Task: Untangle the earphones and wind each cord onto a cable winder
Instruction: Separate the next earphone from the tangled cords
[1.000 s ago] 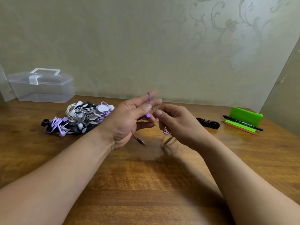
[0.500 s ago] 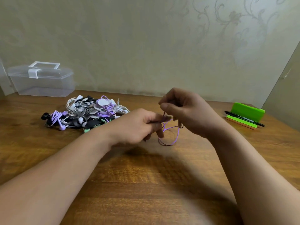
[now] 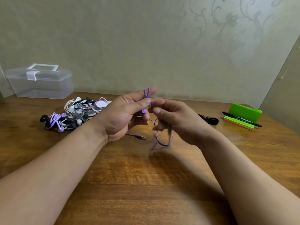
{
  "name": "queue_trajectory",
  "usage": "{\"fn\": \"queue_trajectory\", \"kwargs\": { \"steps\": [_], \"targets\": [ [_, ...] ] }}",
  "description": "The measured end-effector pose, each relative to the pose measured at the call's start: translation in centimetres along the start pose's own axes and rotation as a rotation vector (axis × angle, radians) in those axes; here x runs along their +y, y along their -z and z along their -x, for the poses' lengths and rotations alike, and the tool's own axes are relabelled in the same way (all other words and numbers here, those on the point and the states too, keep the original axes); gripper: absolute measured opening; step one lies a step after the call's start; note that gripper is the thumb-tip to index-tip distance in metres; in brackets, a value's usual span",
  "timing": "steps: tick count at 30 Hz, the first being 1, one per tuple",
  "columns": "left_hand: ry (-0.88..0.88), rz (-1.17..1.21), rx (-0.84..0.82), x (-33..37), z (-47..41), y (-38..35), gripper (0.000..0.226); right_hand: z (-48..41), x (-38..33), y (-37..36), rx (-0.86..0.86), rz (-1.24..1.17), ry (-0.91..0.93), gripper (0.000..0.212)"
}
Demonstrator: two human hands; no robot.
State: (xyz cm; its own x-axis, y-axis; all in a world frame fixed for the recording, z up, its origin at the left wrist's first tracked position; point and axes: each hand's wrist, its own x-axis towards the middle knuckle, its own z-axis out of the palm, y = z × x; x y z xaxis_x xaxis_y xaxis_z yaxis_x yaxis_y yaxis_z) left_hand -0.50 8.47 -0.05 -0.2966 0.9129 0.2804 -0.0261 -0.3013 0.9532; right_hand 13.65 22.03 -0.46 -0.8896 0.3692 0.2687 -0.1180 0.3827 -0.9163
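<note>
One purple cord | left hand pinches it | right hand curled alongside, grip blurred

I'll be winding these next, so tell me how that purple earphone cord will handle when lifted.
Probably floppy: the purple cord sags in a loose loop below the right hand. Likely light: the left hand holds it up with a fingertip pinch. Its plug trails free, so it may drag or snag.
</note>
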Motion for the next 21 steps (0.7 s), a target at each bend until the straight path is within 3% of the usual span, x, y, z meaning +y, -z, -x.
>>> {"fn": "queue_trajectory", "kwargs": {
  "steps": [5,7,12,17,21],
  "targets": [
    [-0.113,-0.376,0.151,-1.2,-0.4,-0.1,0.04,0.0,0.0,-1.0,0.075,0.197,-0.148,0.026],
    [-0.128,-0.58,0.19,-1.7,-0.4,0.3,0.044,0.3,-0.4,-1.4,0.05,0.335,-0.123,0.028],
    [-0.029,-0.94,0.054,-1.5,0.0,0.2,0.047,0.4,-1.3,-1.3,0.102,0.776,0.034,0.022],
    [0.034,-0.951,-0.085,-1.1,0.3,0.1,0.025,0.7,-2.2,-0.2,0.216,0.709,0.041,0.009],
    [-0.011,-0.918,-0.141,-0.8,0.2,0.5,0.022,1.1,-2.9,0.6,0.125,0.551,0.037,0.002]
  ]
}}
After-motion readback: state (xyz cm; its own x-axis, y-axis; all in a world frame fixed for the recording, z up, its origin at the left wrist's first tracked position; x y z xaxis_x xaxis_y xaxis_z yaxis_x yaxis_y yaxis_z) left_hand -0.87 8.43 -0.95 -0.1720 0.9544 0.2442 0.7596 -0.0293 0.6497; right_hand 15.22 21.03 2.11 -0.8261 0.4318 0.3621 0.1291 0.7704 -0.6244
